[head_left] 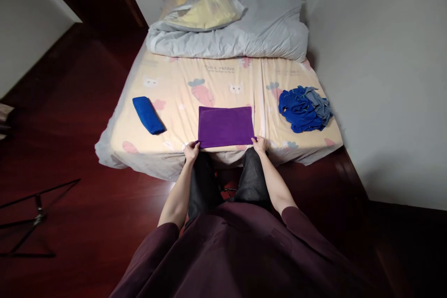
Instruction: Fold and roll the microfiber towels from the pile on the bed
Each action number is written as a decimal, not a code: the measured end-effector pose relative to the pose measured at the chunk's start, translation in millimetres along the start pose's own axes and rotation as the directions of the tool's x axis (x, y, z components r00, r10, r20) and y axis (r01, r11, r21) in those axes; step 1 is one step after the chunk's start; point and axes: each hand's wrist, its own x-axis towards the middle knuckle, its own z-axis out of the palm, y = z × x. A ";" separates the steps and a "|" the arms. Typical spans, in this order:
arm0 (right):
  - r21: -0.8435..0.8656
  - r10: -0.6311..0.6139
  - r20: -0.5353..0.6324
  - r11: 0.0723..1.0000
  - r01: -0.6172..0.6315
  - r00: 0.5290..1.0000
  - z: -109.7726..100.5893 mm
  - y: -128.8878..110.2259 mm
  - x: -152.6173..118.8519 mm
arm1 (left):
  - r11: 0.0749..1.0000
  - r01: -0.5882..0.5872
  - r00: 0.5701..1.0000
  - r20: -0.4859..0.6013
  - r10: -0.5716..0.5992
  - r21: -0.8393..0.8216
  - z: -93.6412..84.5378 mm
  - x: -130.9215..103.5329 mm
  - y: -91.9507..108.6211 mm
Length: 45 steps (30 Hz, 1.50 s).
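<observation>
A purple cloth (226,126) lies flat as a rectangle near the front edge of the bed. My left hand (192,151) pinches its near left corner, and my right hand (259,144) pinches the near right corner. To the left rests a blue cloth (148,115) folded into a narrow, thick strip. On the right side sits a crumpled heap of blue cloths (301,109), with a grey cloth (319,104) among them.
The bed (181,72) has a cream sheet printed with carrots and rabbits under a clear cover. A grey-white quilt (272,23) and a bagged yellow item (213,7) lie at its head. Black metal stand legs (38,218) stand on the floor at left; a wall (377,79) borders the right.
</observation>
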 end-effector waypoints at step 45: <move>-0.241 -0.381 0.353 0.845 0.477 0.854 9.2 -13.5 -14.5 | 0.881 -0.458 0.871 0.254 0.420 0.115 11.7 -39.4 9.2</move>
